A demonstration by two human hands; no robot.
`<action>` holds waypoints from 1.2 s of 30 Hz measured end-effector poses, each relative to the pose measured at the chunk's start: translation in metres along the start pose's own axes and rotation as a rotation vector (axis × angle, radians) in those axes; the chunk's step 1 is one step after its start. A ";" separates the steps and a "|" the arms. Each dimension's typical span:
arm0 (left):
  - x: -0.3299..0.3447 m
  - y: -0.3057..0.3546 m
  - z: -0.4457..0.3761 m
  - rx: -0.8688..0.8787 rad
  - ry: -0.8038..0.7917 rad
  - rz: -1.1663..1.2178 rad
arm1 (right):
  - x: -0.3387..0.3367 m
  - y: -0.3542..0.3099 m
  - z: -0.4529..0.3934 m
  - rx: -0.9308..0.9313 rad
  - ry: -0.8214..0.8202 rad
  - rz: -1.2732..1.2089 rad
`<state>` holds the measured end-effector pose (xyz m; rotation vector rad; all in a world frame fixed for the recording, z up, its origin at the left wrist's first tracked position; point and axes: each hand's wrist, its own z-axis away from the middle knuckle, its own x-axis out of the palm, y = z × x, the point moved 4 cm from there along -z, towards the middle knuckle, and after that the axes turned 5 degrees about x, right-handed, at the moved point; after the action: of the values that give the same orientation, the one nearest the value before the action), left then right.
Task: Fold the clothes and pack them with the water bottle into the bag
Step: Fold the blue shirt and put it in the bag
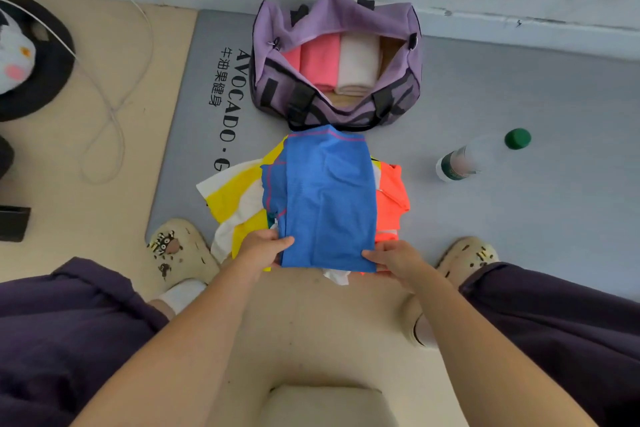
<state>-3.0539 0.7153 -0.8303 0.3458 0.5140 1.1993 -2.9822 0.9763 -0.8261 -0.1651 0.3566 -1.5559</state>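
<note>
A blue garment [325,198], folded lengthwise, lies on top of a pile with a yellow-and-white piece [235,198] at the left and an orange piece [391,198] at the right. My left hand [261,248] pinches its near left corner and my right hand [393,258] pinches its near right corner. Beyond the pile stands the open purple bag [277,28], holding a folded pink piece [318,62] and a folded cream piece [358,62]. A clear water bottle [467,159] with a green cap lies to the right on the mat.
Everything rests on a grey exercise mat [519,218] with black lettering, against a white wall. My slippered feet [180,250] flank the pile. A thin cable [114,107] and a dark round cushion with a plush toy [20,55] lie at the left on the beige floor.
</note>
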 end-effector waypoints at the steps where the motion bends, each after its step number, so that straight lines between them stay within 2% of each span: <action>1: -0.002 -0.001 -0.001 0.005 -0.006 -0.044 | -0.002 0.000 -0.002 0.002 0.011 0.057; 4: -0.010 0.003 -0.002 0.062 0.019 -0.152 | -0.007 -0.007 -0.005 0.000 -0.016 0.197; 6: -0.016 0.011 -0.002 0.144 0.118 -0.217 | -0.012 -0.020 -0.006 -0.022 -0.003 0.238; 10: -0.024 0.034 -0.006 0.225 0.326 -0.066 | -0.021 -0.054 -0.012 -0.154 0.197 0.294; 14: -0.022 0.065 -0.014 0.298 0.427 -0.018 | -0.021 -0.082 -0.019 -0.267 0.327 0.225; 18: -0.008 0.084 -0.026 0.352 0.373 -0.133 | -0.023 -0.098 -0.029 -0.283 0.399 0.157; 22: 0.000 0.085 -0.037 0.401 0.296 -0.323 | -0.021 -0.102 -0.035 -0.249 0.305 0.116; 25: -0.010 0.076 -0.044 0.396 0.324 -0.321 | -0.026 -0.103 -0.037 -0.259 0.290 0.158; 28: -0.016 0.067 -0.045 0.413 0.317 -0.252 | -0.026 -0.104 -0.037 -0.293 0.389 0.293; 30: -0.019 0.068 -0.045 0.424 0.333 -0.149 | -0.018 -0.109 -0.027 -0.399 0.564 0.387; 32: -0.025 0.071 -0.046 0.364 0.371 -0.038 | 0.001 -0.119 -0.009 -0.659 0.726 0.526; 34: -0.029 0.072 -0.051 0.245 0.336 0.022 | 0.032 -0.128 0.005 -0.909 0.738 0.699; 36: -0.030 0.071 -0.056 0.150 0.201 0.095 | 0.065 -0.132 0.008 -1.027 0.645 0.882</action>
<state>-3.1490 0.7099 -0.8348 0.3833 0.7716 1.2980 -3.1058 0.9087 -0.7835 -0.2448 1.5010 -0.3972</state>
